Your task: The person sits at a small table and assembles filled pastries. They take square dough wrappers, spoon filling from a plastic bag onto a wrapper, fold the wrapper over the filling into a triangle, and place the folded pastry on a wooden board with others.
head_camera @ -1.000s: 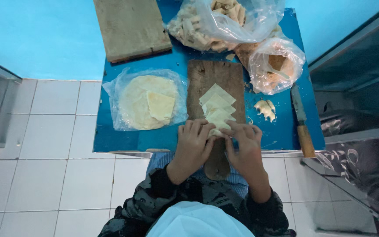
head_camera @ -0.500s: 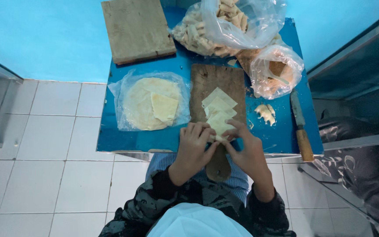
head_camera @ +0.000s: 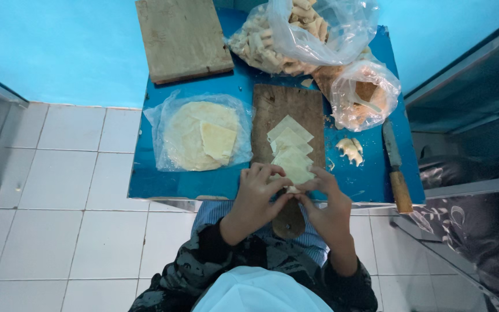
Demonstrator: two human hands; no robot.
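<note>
Where both hands meet, left hand (head_camera: 259,196) and right hand (head_camera: 324,202) pinching a dough square (head_camera: 293,189).

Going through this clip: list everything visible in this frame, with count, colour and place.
table: one, blue, centre.
wooden board: one, pale brown, far left corner.
paddle-shaped cutting board: one, dark brown, centre.
dough sheets: small overlapping row, cream, on that cutting board.
round wrappers in plastic: one stack, cream, left of it.
bag of rolled pieces: one, clear, far edge.
smaller bag: one, clear, brownish contents, right.
folded pieces: small cluster, cream, right of cutting board.
knife: one, wooden handle, right edge.
left hand: at nearest sheet.
right hand: at nearest sheet.
</note>
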